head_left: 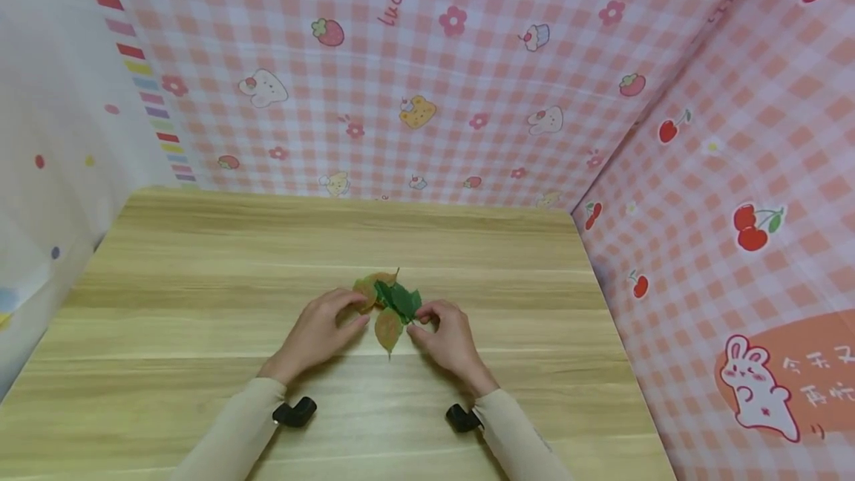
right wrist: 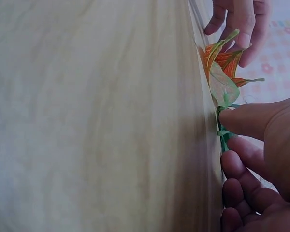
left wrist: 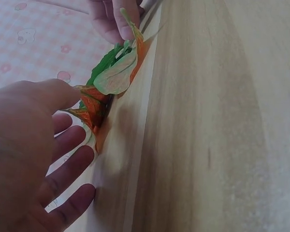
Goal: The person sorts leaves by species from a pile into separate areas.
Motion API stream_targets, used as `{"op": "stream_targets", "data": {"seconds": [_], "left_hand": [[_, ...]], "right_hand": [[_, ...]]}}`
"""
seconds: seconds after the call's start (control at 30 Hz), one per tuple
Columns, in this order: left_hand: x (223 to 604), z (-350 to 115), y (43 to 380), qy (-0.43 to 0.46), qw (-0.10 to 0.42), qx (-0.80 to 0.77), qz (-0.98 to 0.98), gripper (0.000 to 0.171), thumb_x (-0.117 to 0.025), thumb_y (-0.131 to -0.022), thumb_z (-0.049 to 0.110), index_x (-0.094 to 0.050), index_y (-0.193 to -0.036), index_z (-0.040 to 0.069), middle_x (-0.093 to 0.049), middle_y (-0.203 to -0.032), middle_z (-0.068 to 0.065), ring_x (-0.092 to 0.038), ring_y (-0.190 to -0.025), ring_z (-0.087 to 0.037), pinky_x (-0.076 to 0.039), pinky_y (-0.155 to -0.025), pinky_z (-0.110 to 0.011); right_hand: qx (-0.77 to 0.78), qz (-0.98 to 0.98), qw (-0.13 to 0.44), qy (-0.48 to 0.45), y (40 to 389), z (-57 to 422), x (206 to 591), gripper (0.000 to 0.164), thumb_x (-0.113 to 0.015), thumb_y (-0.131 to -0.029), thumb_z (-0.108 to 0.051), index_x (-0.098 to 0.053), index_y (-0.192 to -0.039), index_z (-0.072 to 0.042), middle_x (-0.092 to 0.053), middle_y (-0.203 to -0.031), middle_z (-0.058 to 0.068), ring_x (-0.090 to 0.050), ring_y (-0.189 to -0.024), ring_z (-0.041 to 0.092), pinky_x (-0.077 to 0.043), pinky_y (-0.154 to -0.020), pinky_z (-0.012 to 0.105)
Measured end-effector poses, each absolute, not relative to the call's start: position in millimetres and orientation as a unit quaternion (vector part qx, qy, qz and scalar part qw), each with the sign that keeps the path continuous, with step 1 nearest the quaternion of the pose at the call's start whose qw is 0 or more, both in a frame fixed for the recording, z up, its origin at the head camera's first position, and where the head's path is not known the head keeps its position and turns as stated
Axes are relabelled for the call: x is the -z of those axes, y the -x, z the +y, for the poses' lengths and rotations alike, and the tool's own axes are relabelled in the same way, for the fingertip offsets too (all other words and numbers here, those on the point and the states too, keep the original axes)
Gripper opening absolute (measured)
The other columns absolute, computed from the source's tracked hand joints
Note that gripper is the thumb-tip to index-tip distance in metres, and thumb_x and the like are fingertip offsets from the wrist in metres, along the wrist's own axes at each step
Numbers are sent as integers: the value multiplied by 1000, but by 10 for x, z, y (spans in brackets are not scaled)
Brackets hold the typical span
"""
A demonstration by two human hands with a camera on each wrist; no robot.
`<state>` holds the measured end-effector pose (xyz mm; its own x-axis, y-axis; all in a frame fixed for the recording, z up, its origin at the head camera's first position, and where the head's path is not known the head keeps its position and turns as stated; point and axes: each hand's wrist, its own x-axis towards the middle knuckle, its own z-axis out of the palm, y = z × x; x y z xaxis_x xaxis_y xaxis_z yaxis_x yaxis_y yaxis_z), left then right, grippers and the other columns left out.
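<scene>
A small cluster of leaves lies on the wooden table, with dark green leaves (head_left: 403, 300) at its right and orange-green leaves (head_left: 388, 329) at its front and left. At the cluster's left edge, my left hand (head_left: 327, 326) has its fingertips against an orange-green leaf (left wrist: 93, 107), the thumb held apart from the fingers. My right hand (head_left: 449, 335) is at the right side, its bent index finger and thumb around the edge of the green leaves (right wrist: 224, 135) with a gap between their tips. The leaves' undersides look pale in both wrist views.
The wood-grain table (head_left: 267, 243) meets a pink checked cloth wall (head_left: 374, 80) behind and another cloth wall (head_left: 721, 266) on the right. A white dotted cloth (head_left: 53, 139) hangs on the left. Black wrist mounts (head_left: 295, 413) sit by both beige sleeves (head_left: 230, 433).
</scene>
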<state>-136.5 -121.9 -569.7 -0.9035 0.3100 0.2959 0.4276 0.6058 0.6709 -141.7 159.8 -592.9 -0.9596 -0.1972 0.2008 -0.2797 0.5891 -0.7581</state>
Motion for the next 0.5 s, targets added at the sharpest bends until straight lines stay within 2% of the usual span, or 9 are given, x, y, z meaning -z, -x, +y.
{"op": "stream_targets", "data": {"seconds": [0.1,0.17,0.3,0.5], "left_hand": [[5691,-1220,1372,204,71,392,-894,30,-87,-101,16,-81,-128,5,-83,-124,-10,-79,-117,-29,-64,-105,-52],[5685,-1219,1377,204,69,393,-894,29,-86,-101,16,-81,-128,5,-83,-124,-10,-79,-117,-29,-64,-105,-52],[5671,-1218,1382,202,60,396,-894,28,-86,-102,15,-81,-127,5,-83,-124,-11,-79,-117,-30,-63,-106,-53],[5648,-1219,1394,207,61,397,-892,23,-85,-101,13,-83,-123,5,-85,-121,-10,-80,-114,-29,-64,-104,-52]], "right_hand": [[-413,-900,51,-128,1473,1602,6048,13,-94,-91,-21,-82,-96,-17,-75,-91,-6,-62,-88,6,-52,-83,27],[-406,-900,73,-139,1518,1620,6166,13,-94,-90,-22,-82,-91,-20,-72,-86,-10,-58,-83,2,-49,-79,24],[-404,-896,92,-158,1515,1602,6134,13,-93,-90,-19,-80,-87,-17,-71,-81,-5,-56,-78,8,-46,-76,27],[-398,-901,102,-137,1503,1549,6084,15,-90,-89,-15,-78,-80,-18,-68,-76,-9,-54,-77,7,-43,-78,26]]}}
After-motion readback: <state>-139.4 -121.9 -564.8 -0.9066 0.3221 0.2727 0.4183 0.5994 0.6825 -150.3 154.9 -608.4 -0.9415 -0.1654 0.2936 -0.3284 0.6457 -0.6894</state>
